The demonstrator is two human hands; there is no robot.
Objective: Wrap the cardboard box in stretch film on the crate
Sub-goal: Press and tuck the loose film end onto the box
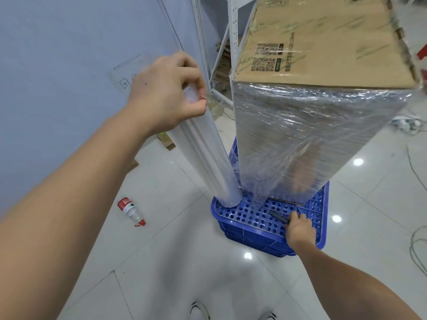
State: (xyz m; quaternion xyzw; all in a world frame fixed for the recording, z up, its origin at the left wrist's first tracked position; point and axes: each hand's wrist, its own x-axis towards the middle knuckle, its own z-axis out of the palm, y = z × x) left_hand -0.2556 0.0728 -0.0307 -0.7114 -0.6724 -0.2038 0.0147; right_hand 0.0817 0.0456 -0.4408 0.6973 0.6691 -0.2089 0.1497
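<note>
Cardboard box (323, 40) stands upright on blue crate (242, 218), sides film-wrapped. Left hand (166, 93) grips top of stretch film roll (208, 158); right hand (300, 227) fingers curl round a dark tool, possibly a cutter. Risk: pull on the film tips the tall box. Print: QR codes, characters too small to read.

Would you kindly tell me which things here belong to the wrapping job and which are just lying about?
Belonging to the job:
tall brown cardboard box
clear stretch film roll, top end gripped by left hand
blue perforated plastic crate
small dark tool held by right hand

Lying about:
red-labelled plastic bottle on floor
white metal shelving
loose cables
</note>
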